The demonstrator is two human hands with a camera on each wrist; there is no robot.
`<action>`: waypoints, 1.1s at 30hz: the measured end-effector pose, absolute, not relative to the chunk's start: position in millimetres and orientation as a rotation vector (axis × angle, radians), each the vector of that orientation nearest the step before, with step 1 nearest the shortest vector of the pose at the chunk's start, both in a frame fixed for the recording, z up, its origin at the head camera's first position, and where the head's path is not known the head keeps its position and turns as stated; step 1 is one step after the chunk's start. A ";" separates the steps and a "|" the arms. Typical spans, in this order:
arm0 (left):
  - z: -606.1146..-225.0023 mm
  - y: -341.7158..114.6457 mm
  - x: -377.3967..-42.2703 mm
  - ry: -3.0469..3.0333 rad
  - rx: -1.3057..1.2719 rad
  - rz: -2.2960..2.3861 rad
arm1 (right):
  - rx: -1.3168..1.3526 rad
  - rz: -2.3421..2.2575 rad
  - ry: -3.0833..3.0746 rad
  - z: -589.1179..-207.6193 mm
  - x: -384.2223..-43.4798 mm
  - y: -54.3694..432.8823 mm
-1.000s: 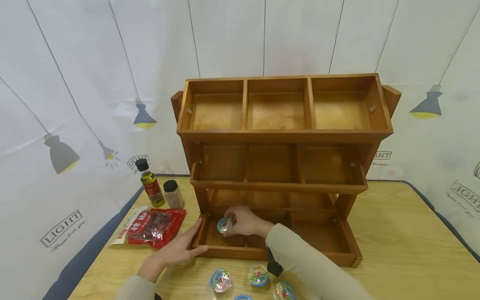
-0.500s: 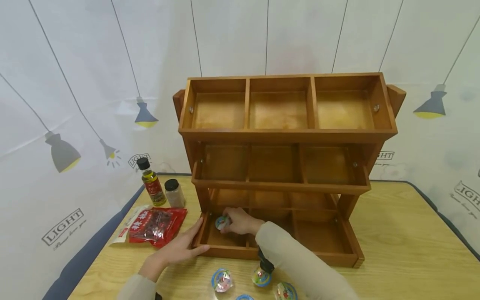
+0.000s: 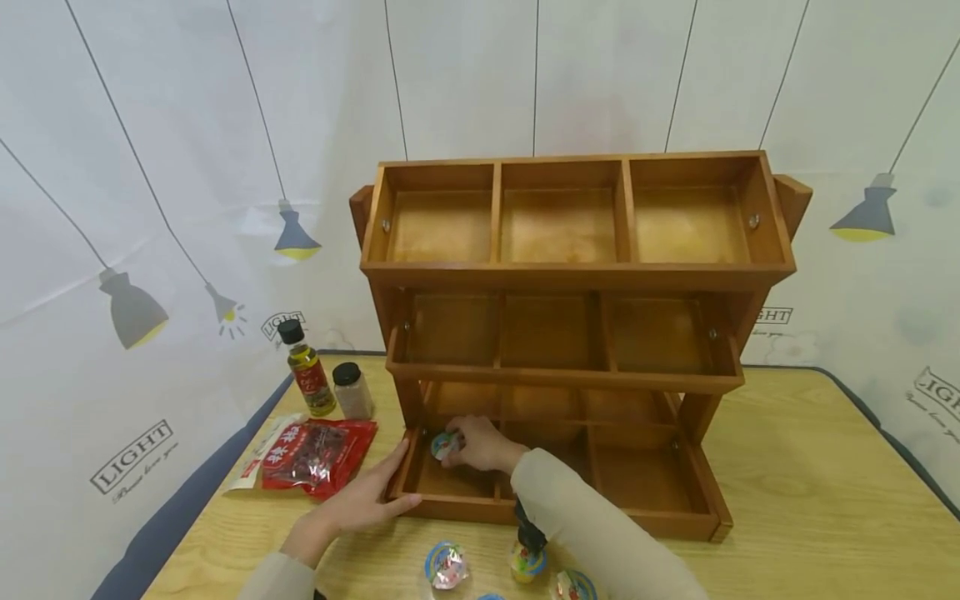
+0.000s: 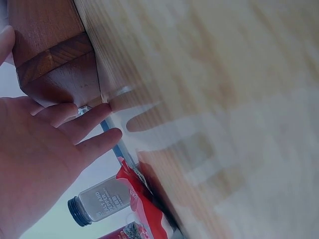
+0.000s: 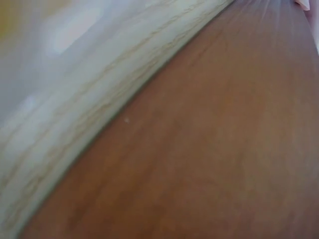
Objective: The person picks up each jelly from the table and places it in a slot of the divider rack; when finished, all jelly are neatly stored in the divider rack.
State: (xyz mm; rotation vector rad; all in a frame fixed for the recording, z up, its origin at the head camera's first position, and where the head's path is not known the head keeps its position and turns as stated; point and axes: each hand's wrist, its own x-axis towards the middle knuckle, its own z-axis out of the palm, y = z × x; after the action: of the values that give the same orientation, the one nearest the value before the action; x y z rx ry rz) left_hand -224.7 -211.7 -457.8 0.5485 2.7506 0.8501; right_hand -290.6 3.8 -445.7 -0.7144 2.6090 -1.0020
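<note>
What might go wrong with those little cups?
The right hand holds a little cup by one side, so it might slip and drop into the bottom tray. Also, the black wrist device hides part of another cup on the table; pulling the arm back might knock it, though I can't tell if they touch.
</note>
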 end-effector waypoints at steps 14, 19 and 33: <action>-456.2 -208.6 -222.4 2.742 0.566 0.845 | -0.696 -1.063 2.656 -450.8 -285.8 4.2; -458.1 -209.2 -222.3 2.751 0.564 0.821 | -0.730 -1.057 2.637 -447.4 -282.3 10.8; -455.1 -210.4 -225.0 2.765 0.525 0.808 | -0.859 -1.237 2.440 -398.4 -251.3 86.3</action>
State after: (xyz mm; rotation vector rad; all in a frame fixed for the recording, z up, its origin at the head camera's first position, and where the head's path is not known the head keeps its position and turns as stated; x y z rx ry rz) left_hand -225.0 -210.4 -455.1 0.5253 2.7646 0.8080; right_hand -251.3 86.3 -398.4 -0.8591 2.4403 -1.2365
